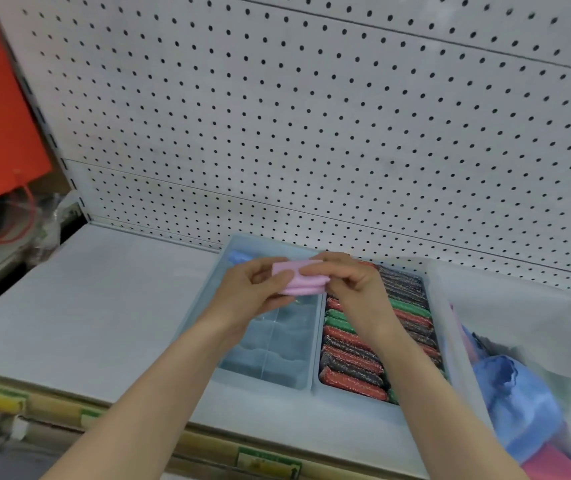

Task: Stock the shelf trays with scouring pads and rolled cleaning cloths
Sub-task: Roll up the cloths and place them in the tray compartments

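Pink cleaning cloth is folded or rolled into a short, thick bundle; its soft layers show as rounded ridges along the lower edge. It is held in the air between both hands, above the far part of the pale blue tray on the shelf.

The left hand grips the left end of the cloth, with the thumb on top and the fingers curled under. The right hand pinches the right end with bent fingers.

This tray has clear dividers inside, and one blue cloth lies in its far left corner. Just beside it on the right, a second tray is packed with scouring pads in red, green and dark glitter colours, standing on edge in two rows.

Further right stands a clear plastic bin which contains blue cloths and something pink. A white pegboard rises behind the shelf.
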{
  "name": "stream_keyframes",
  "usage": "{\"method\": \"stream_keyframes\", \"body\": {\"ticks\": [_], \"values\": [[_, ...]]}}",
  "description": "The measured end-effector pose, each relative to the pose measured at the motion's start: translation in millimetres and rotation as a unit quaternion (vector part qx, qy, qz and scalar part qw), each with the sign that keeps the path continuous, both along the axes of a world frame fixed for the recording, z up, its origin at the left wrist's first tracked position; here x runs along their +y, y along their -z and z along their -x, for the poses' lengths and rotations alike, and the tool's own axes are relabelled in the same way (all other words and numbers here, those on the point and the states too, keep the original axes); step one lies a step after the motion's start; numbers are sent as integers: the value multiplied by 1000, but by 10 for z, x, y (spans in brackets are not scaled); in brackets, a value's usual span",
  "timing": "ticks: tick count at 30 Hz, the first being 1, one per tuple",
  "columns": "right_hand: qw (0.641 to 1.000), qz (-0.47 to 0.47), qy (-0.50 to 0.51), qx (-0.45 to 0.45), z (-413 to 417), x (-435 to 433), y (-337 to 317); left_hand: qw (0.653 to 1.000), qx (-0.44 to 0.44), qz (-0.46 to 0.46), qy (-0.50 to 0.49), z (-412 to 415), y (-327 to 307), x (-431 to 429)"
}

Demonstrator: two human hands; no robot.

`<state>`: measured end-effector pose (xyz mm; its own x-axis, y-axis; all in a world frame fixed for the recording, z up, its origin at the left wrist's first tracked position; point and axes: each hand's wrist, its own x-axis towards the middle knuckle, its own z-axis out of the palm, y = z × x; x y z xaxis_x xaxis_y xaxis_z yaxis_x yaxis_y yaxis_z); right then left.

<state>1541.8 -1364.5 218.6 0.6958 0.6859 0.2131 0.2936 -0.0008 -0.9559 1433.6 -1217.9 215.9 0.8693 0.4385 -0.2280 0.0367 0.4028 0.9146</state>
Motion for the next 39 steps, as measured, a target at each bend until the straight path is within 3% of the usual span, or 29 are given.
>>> {"method": "stream_keyframes", "body": {"ticks": [5, 9, 12, 17, 23, 30, 34, 36, 39], "values": [[983, 57, -41, 171, 60, 121, 8, 997, -4, -70, -23, 82, 182, 151], [962, 194, -108, 159, 12, 222, 137, 989, 23, -143, 13, 159, 384, 296], [956, 256, -90, 113, -99, 360, 278, 959, 77, -273, -13, 214, 574, 471], [934, 334, 39, -123, -230, 859, 459, 856, 155, -481, -111, 306, 818, 985], [903, 369, 19, -218, -151, 1530, 798, 859, 195, -471, -42, 177, 1015, 1194], [871, 412, 21, -268, -160, 1661, 956, 851, 188, -489, -43, 174, 1095, 1180], [816, 486, 3, -313, -203, 1764, 827, 851, 184, -490, -40, 180, 1122, 1172], [797, 514, 1, -317, -224, 1824, 803, 848, 182, -496, -41, 186, 1123, 1164], [795, 527, 12, -299, -192, 1889, 903, 845, 184, -500, -41, 183, 1129, 1161]]}}
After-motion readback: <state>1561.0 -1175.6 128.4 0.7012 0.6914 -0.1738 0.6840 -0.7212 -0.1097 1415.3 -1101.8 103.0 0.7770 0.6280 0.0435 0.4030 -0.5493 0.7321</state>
